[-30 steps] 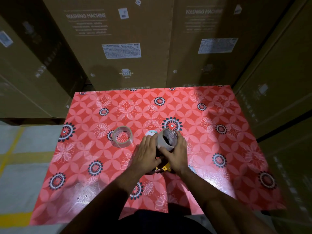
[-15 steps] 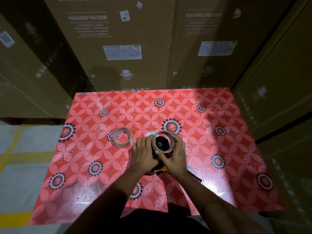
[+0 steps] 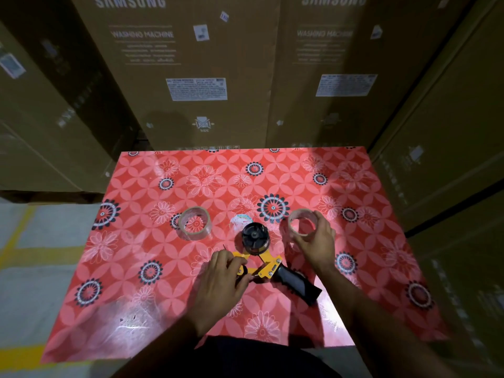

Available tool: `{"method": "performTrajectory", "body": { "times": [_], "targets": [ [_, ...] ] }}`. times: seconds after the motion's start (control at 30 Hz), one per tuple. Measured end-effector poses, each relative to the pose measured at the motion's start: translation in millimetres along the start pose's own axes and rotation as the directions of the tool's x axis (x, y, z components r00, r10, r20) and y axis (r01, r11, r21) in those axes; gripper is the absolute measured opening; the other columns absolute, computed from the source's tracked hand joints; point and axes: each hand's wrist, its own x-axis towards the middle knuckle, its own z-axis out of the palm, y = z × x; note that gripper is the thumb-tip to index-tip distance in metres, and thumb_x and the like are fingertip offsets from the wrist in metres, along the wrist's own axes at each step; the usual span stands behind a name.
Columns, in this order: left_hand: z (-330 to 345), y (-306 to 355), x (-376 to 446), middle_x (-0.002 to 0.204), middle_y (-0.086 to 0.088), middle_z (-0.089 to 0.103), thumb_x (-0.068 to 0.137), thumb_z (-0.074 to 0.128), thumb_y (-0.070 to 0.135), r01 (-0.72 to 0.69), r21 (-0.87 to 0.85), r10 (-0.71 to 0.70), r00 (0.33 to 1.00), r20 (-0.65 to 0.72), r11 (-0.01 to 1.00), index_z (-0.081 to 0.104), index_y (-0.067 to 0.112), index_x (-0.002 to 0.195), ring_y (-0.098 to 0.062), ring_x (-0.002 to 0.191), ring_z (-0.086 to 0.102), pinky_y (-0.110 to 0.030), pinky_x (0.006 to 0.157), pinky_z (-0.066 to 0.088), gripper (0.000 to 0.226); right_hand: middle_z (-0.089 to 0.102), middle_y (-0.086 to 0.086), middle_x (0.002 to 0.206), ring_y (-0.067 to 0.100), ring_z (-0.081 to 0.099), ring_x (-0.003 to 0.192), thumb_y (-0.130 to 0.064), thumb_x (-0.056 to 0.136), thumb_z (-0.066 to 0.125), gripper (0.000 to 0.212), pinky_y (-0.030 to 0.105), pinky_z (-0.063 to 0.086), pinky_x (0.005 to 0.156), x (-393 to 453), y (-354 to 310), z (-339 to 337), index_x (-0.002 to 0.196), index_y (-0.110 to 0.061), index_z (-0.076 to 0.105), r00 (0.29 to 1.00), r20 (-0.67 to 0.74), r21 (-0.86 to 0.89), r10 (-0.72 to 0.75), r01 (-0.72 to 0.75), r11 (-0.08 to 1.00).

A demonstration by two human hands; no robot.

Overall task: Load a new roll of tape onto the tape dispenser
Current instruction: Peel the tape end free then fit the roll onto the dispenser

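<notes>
Ring is off the spool now, carried right in the right hand, fingers curled round it. Left hand pinches the dispenser frame. New roll lies flat on the table, left of the bare spool, nearer the left hand.

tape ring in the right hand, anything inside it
Nothing solid: the red tablecloth shows through the ring gripped by the right hand. Fingers cover its near rim.
</notes>
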Motion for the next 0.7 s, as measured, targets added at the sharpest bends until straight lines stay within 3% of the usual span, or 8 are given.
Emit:
{"method": "performTrajectory", "body": {
  "times": [0.13, 0.23, 0.33, 0.4, 0.43, 0.5, 0.57, 0.7],
  "targets": [
    [1, -1, 0, 0.104, 0.011, 0.038, 0.094, 0.049, 0.057, 0.029, -0.055, -0.027, 0.999, 0.033, 0.998, 0.055, 0.033, 0.116, -0.009, 0.099, 0.043, -0.032, 0.080, 0.050, 0.033, 0.038, 0.013, 0.156, 0.037, 0.031, 0.142, -0.040, 0.079, 0.083, 0.097, 0.050, 0.032, 0.114, -2, 6, 0, 0.154, -0.012, 0.029, 0.998, 0.055, -0.068, -0.008, 0.012, 0.998],
    [2, -3, -2, 0.105, 0.014, 0.037, 0.095, 0.047, 0.060, 0.034, -0.045, -0.033, 0.999, 0.041, 0.998, 0.053, 0.035, 0.117, -0.006, 0.099, 0.041, -0.030, 0.082, 0.050, 0.033, 0.033, 0.006, 0.160, 0.029, 0.030, 0.144, -0.039, 0.089, 0.069, 0.074, 0.048, 0.031, 0.113, -17, -6, -10, 0.153, -0.026, 0.033, 0.943, 0.026, -0.097, -0.332, 0.333, 0.938],
    [2, -4, -2, 0.106, 0.013, 0.038, 0.096, 0.046, 0.058, 0.030, -0.045, -0.029, 0.999, 0.033, 0.999, 0.053, 0.034, 0.118, -0.007, 0.099, 0.042, -0.031, 0.082, 0.049, 0.033, 0.030, -0.002, 0.164, 0.023, 0.028, 0.148, -0.049, 0.095, 0.057, 0.060, 0.045, 0.026, 0.118, -37, -17, -16, 0.151, -0.037, 0.040, 0.637, 0.364, -0.096, -0.680, 0.752, 0.652],
    [2, -4, 0, 0.109, 0.011, 0.039, 0.097, 0.048, 0.055, 0.031, -0.032, -0.030, 0.999, 0.032, 0.999, 0.053, 0.033, 0.120, -0.009, 0.101, 0.043, -0.033, 0.085, 0.049, 0.033, 0.024, -0.004, 0.167, 0.024, 0.021, 0.153, -0.055, 0.098, 0.048, 0.060, 0.043, 0.017, 0.120, -48, -13, -7, 0.154, -0.039, 0.035, 0.431, 0.581, -0.092, -0.691, 0.878, 0.470],
    [2, -3, 1, 0.111, 0.011, 0.040, 0.097, 0.049, 0.052, 0.035, -0.025, -0.034, 0.999, 0.030, 0.999, 0.052, 0.033, 0.122, -0.010, 0.103, 0.043, -0.034, 0.086, 0.049, 0.032, 0.022, -0.004, 0.168, 0.024, 0.017, 0.155, -0.056, 0.098, 0.044, 0.063, 0.043, 0.014, 0.122, -53, -11, 0, 0.157, -0.037, 0.030, 0.392, 0.637, -0.099, -0.663, 0.895, 0.434],
    [0, -3, 3, 0.120, 0.009, 0.044, 0.098, 0.051, 0.044, 0.061, -0.020, -0.060, 0.998, 0.022, 0.998, 0.050, 0.033, 0.130, -0.012, 0.109, 0.044, -0.037, 0.090, 0.050, 0.034, 0.019, -0.004, 0.168, 0.025, 0.014, 0.155, -0.055, 0.100, 0.038, 0.065, 0.047, 0.012, 0.123, -62, -11, 12, 0.159, -0.033, 0.022, 0.439, 0.646, -0.142, -0.625, 0.873, 0.467],
    [0, -2, 5, 0.140, 0.006, 0.045, 0.100, 0.050, 0.034, 0.096, -0.032, -0.095, 0.995, 0.026, 0.995, 0.042, 0.029, 0.144, -0.015, 0.127, 0.042, -0.040, 0.101, 0.048, 0.045, 0.023, -0.005, 0.167, 0.025, 0.016, 0.155, -0.050, 0.102, 0.035, 0.060, 0.050, 0.016, 0.123, -74, -18, 23, 0.158, -0.032, 0.024, 0.577, 0.555, -0.200, -0.599, 0.792, 0.577],
    [1, -3, 3, 0.166, 0.001, 0.022, 0.101, 0.046, 0.025, 0.074, -0.022, -0.071, 0.993, 0.093, 0.997, 0.024, 0.022, 0.158, -0.019, 0.151, 0.022, -0.035, 0.124, 0.021, 0.061, 0.028, -0.003, 0.165, 0.027, 0.020, 0.153, -0.040, 0.100, 0.037, 0.058, 0.055, 0.024, 0.119, -93, -42, 48, 0.157, -0.029, 0.028, 0.788, 0.412, -0.265, -0.459, 0.585, 0.766]
  ]
}}
